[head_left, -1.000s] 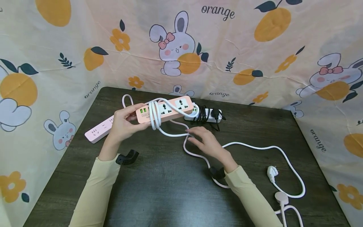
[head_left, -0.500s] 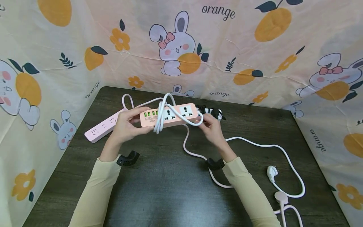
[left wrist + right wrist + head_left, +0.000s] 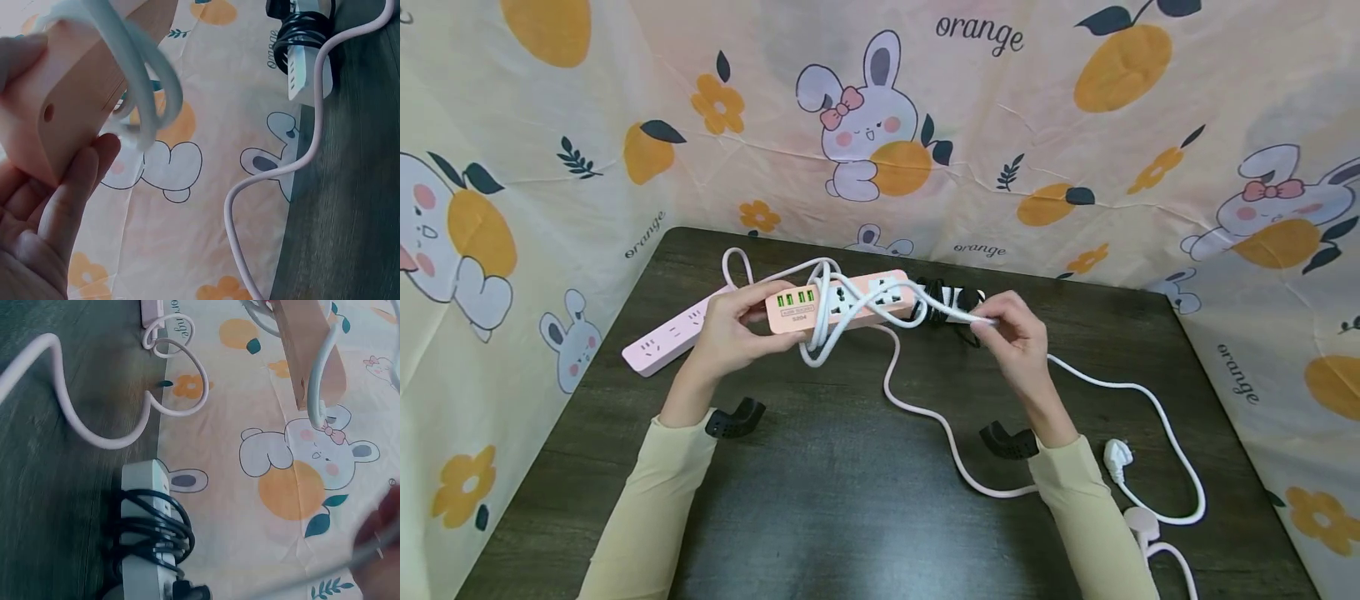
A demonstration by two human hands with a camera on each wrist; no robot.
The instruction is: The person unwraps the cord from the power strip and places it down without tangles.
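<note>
My left hand [image 3: 741, 321] grips the left end of an orange-pink power strip [image 3: 793, 310], its sockets and green USB ports facing me. In the left wrist view, thumb and fingers hold the end of the strip [image 3: 69, 94]. A white cord [image 3: 822, 321] is looped loosely around the strip's middle. From those loops the cord runs right to my right hand [image 3: 1018, 337], which pinches it between thumb and fingertips. The cord [image 3: 1120, 385] continues beyond that hand to a white plug [image 3: 1117, 454] on the table.
A pink power strip [image 3: 662, 340] lies at the back left, its pale pink cord [image 3: 917, 408] snaking across the table [image 3: 850, 500] to a round plug [image 3: 1141, 523]. Behind the held strip is a white power strip [image 3: 140, 478] wrapped in black cord [image 3: 156, 531]. A printed cloth hangs behind.
My right hand reached the held strip's right end, took hold of the white cord and drew it out to the right. The left hand keeps its grip, with the strip slightly shifted and lower.
</note>
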